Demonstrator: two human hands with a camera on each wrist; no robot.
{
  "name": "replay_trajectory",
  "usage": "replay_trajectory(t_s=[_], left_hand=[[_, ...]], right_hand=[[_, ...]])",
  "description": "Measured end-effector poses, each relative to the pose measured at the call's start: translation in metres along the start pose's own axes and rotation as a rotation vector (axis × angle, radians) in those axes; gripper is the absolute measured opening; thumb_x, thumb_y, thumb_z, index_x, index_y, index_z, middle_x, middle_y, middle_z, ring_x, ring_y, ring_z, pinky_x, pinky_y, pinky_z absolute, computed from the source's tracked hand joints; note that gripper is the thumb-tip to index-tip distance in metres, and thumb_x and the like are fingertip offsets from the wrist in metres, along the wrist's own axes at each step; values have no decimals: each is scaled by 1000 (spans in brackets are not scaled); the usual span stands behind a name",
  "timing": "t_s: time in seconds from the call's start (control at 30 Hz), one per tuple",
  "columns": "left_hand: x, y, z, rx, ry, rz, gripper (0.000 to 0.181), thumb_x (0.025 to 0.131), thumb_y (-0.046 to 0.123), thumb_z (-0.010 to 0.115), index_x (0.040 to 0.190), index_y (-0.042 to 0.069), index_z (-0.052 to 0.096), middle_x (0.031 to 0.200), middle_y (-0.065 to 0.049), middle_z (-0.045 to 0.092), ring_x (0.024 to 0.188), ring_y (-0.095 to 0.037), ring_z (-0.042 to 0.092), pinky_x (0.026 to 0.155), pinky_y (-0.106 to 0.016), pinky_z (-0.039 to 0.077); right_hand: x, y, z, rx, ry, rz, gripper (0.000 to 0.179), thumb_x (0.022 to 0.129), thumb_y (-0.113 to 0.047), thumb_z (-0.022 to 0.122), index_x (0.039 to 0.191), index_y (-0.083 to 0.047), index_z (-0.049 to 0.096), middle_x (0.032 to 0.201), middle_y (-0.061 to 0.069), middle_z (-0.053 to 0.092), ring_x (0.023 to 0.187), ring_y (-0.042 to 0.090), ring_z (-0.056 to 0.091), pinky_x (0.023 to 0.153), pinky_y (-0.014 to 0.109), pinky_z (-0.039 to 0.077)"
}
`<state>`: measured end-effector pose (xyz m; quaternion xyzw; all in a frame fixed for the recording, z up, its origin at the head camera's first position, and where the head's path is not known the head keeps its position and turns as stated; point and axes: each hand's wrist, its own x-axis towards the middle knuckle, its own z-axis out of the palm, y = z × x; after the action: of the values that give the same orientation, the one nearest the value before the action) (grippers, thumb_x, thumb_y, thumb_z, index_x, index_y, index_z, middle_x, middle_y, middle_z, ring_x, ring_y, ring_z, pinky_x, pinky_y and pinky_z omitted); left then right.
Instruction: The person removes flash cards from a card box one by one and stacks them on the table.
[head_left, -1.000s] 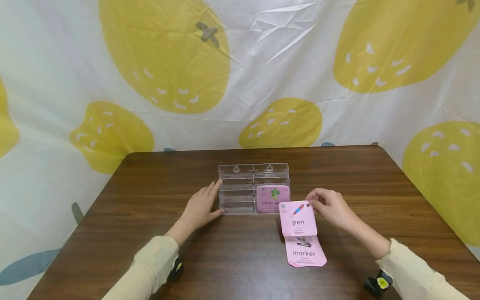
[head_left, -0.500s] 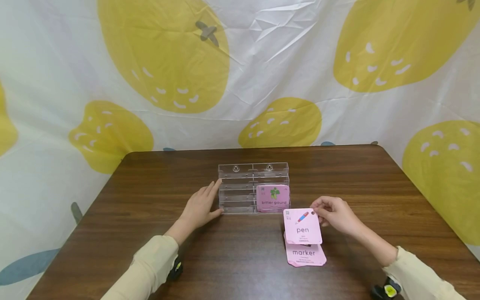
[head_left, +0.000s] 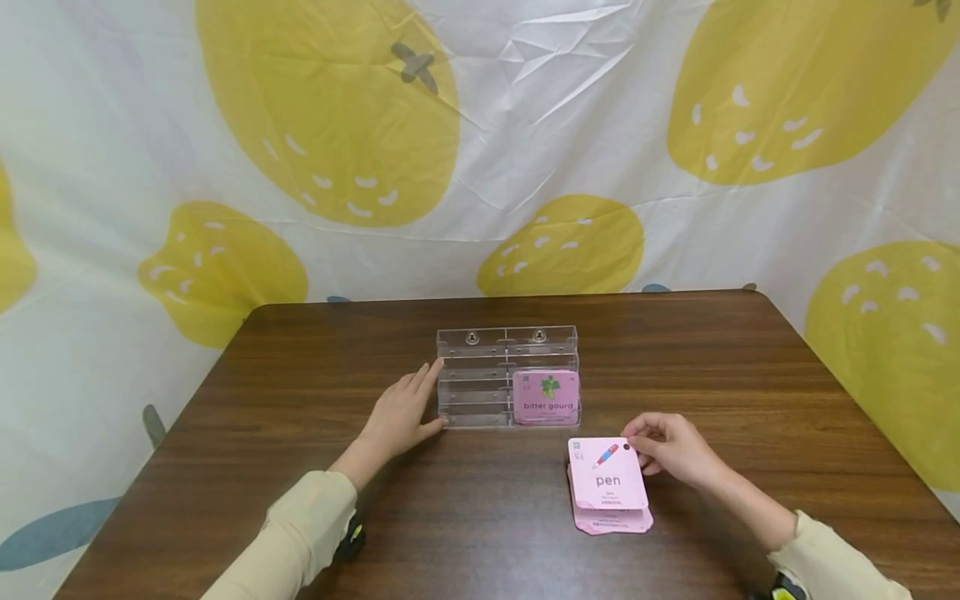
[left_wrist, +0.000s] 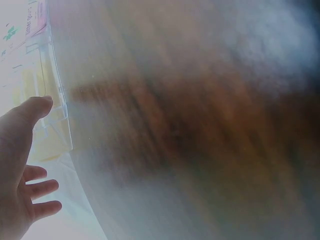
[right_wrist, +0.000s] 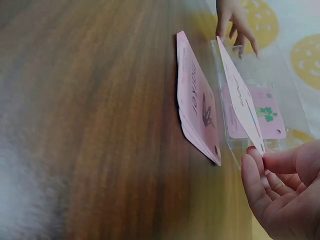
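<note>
My right hand [head_left: 675,448] pinches a pink flash card [head_left: 609,473] reading "pen" by its upper right corner, near the punched hole. Below that card lies a small stack of pink cards [right_wrist: 196,102] on the table, "marker" on top; the right wrist view shows a gap between card and stack. My left hand [head_left: 397,414] rests against the left side of a clear tiered card rack [head_left: 472,387], fingers extended, thumb [left_wrist: 40,106] at its front corner. Pink cards topped by "bitter gourd" [head_left: 547,398] stand in the rack's lower right pocket.
The dark wooden table [head_left: 315,350] has rounded far corners. Behind it hangs a white cloth [head_left: 480,150] printed with large yellow fruit. A dark wrist camera [head_left: 351,537] sits under the left sleeve.
My right hand has drawn the "pen" card away from the rack, toward the near side and slightly right, over the "marker" stack. The left hand and rack have stayed put.
</note>
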<state>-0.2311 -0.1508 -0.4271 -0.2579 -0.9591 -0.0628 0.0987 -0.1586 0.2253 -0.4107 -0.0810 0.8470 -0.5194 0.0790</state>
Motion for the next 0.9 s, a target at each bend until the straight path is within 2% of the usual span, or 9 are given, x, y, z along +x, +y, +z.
replay_trajectory(t_s=[0.27,0.53,0.9], left_hand=[[0,1,-1,1,-6,-7,88,80,41,65,146,9,16,137,-22,39,117,-36,46,96,-47,39],[-1,2,-2,4,5,-5,88,79,41,66,145,8,17,136,-22,40,116,-36,46,96,-46,39],[0,2,-2,-4,3,-7,87,80,40,65,145,8,17,136,-23,40,116,-37,46,96,-47,39]], right_hand=[[-5,4,3,-32,-26,6,14,86,1,55,94,10,60,73,9,61,59,13,56,49,28,52],[-7,10,3,-8,-67,-7,15,86,1,54,95,11,59,79,10,58,59,13,56,49,28,52],[-9,16,6,-15,-80,22,14,87,0,54,94,10,60,76,9,60,60,14,57,48,28,51]])
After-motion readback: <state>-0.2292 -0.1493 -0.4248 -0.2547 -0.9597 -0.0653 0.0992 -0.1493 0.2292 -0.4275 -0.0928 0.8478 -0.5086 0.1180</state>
